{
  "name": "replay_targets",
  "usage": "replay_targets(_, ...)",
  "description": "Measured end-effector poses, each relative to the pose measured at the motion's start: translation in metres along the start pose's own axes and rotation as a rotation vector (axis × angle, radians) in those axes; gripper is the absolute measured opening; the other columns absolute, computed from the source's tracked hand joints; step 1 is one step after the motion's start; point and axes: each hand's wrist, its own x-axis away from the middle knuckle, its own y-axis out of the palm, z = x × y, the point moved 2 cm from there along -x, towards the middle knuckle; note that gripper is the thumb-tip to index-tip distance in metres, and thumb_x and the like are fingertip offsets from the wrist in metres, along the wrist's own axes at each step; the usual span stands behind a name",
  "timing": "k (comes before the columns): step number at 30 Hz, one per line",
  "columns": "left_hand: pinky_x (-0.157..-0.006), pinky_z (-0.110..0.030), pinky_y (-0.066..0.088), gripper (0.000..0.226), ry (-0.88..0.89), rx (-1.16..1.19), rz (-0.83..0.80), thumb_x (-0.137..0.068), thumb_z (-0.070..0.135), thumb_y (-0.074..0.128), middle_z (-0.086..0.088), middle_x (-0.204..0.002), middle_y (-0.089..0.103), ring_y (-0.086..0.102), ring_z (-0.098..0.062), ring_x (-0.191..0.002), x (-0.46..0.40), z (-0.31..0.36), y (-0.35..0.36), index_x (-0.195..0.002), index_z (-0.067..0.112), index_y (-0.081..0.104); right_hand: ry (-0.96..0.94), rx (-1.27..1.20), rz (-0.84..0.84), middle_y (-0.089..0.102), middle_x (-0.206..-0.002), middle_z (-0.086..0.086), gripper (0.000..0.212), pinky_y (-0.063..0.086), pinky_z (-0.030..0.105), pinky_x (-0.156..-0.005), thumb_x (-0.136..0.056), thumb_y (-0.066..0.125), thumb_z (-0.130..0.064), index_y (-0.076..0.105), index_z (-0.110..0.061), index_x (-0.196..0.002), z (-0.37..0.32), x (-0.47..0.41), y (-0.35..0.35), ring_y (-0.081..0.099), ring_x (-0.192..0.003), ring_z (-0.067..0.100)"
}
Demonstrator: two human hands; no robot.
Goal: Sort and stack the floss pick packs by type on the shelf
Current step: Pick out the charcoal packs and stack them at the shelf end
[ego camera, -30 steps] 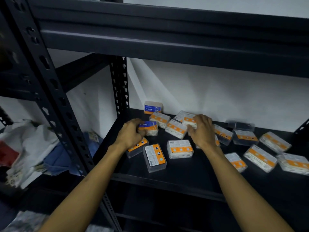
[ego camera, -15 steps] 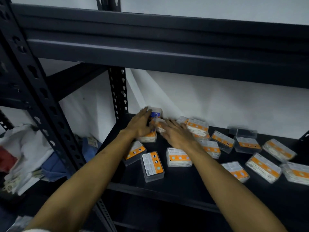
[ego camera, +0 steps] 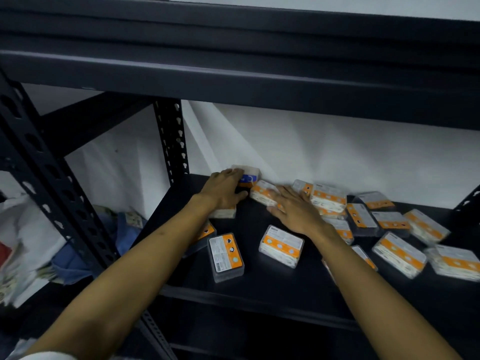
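Hands work a black metal shelf (ego camera: 259, 284) strewn with clear plastic floss pick packs. At eleven o'clock, the left hand (ego camera: 223, 192) curls over a blue-labelled pack (ego camera: 248, 175) stacked in the back corner; the right hand (ego camera: 298, 210), fingers straight, lies flat on an orange-labelled pack (ego camera: 262, 194). More orange-labelled packs (ego camera: 400, 253) are scattered toward three o'clock.

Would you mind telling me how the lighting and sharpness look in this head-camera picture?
Head view: dim overall, the white wall brightest; the cloth pile at the left edge is smeared by motion blur; the shelf beam bows from wide-angle distortion; the labels on the packs are too soft to read.
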Motion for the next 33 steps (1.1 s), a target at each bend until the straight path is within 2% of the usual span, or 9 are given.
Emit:
replay_targets(4,-0.114,-0.041,0.028,0.073,0.018,0.031,-0.015,-0.095,0.047,0.055,-0.009,-0.154,0.039,0.035,-0.027,-0.141,-0.007,0.024,0.000,-0.155,0.017,0.026,0.052,0.003,0.010,0.006,-0.166,-0.004,0.061,0.002,0.045,-0.122,-0.102,0.027,-0.056,0.010,-0.037,-0.157,0.020,0.013,-0.002,0.001,-0.153,0.015)
replay_targets(9,-0.111,-0.040,0.036,0.085,0.016,0.111,-0.038,-0.084,0.048,0.068,-0.011,-0.152,0.039,0.043,-0.030,-0.134,-0.011,0.052,0.007,-0.154,0.023,0.027,0.094,0.008,0.032,0.007,-0.166,-0.003,0.060,0.003,0.044,-0.123,-0.102,0.027,-0.055,0.011,-0.036,-0.157,0.047,0.033,-0.006,0.000,-0.153,0.015)
replay_targets(16,-0.111,-0.041,0.035,0.082,0.040,0.165,-0.039,-0.085,0.042,0.070,-0.009,-0.154,0.037,0.039,-0.029,-0.138,-0.016,0.088,0.012,-0.154,0.022,0.028,0.146,-0.016,0.065,0.012,-0.166,-0.003,0.060,0.006,0.044,-0.122,-0.102,0.033,-0.054,0.017,-0.035,-0.156,0.073,0.054,-0.013,0.004,-0.153,0.015)
replay_targets(21,-0.103,-0.043,0.047,0.072,-0.008,0.317,0.011,-0.089,0.036,0.067,-0.008,-0.135,0.058,0.055,-0.028,-0.123,-0.006,0.084,0.012,-0.151,0.025,0.033,0.171,-0.052,0.067,0.015,-0.165,-0.001,0.063,0.008,0.045,-0.122,-0.099,0.037,-0.056,0.022,-0.033,-0.156,0.073,0.056,-0.016,0.008,-0.152,0.016)
replay_targets(23,-0.100,-0.042,0.049,0.062,-0.014,0.377,0.067,-0.089,0.034,0.067,-0.005,-0.130,0.063,0.059,-0.025,-0.118,0.008,0.074,0.008,-0.145,0.026,0.042,0.196,-0.066,0.066,0.016,-0.165,0.000,0.066,0.006,0.045,-0.122,-0.098,0.039,-0.057,0.023,-0.030,-0.156,0.065,0.059,-0.021,0.006,-0.153,0.017)
replay_targets(25,-0.097,-0.037,0.050,0.050,-0.022,0.404,0.116,-0.089,0.033,0.068,0.000,-0.128,0.064,0.061,-0.021,-0.114,0.025,0.056,0.003,-0.136,0.026,0.053,0.252,-0.135,0.135,0.020,-0.164,0.004,0.065,0.007,0.045,-0.121,-0.099,0.044,-0.052,0.026,-0.024,-0.155,0.050,0.061,-0.029,0.006,-0.152,0.021)
replay_targets(28,-0.088,-0.033,0.055,0.041,-0.093,0.482,0.134,-0.087,0.036,0.069,0.001,-0.109,0.071,0.067,-0.011,-0.092,0.057,0.022,-0.004,-0.126,0.031,0.061,0.278,-0.296,0.297,0.038,-0.155,0.010,0.060,0.015,0.044,-0.119,-0.098,0.052,-0.045,0.039,-0.018,-0.149,0.019,0.057,-0.038,0.018,-0.150,0.026)
replay_targets(31,-0.089,-0.028,0.052,0.037,-0.154,0.434,0.170,-0.087,0.032,0.071,0.002,-0.115,0.070,0.066,-0.010,-0.099,0.086,-0.009,-0.015,-0.123,0.026,0.065,0.193,-0.465,0.338,0.054,-0.142,0.009,0.053,0.034,0.041,-0.113,-0.095,0.057,-0.044,0.052,-0.017,-0.140,-0.023,0.042,-0.036,0.042,-0.137,0.027)
replay_targets(33,-0.092,-0.024,0.044,0.033,-0.169,0.371,0.183,-0.087,0.031,0.072,0.000,-0.125,0.065,0.061,-0.014,-0.110,0.102,-0.023,-0.019,-0.119,0.023,0.067,0.115,-0.543,0.285,0.055,-0.141,0.006,0.052,0.039,0.041,-0.110,-0.093,0.060,-0.043,0.053,-0.019,-0.139,-0.055,0.031,-0.033,0.047,-0.132,0.024)
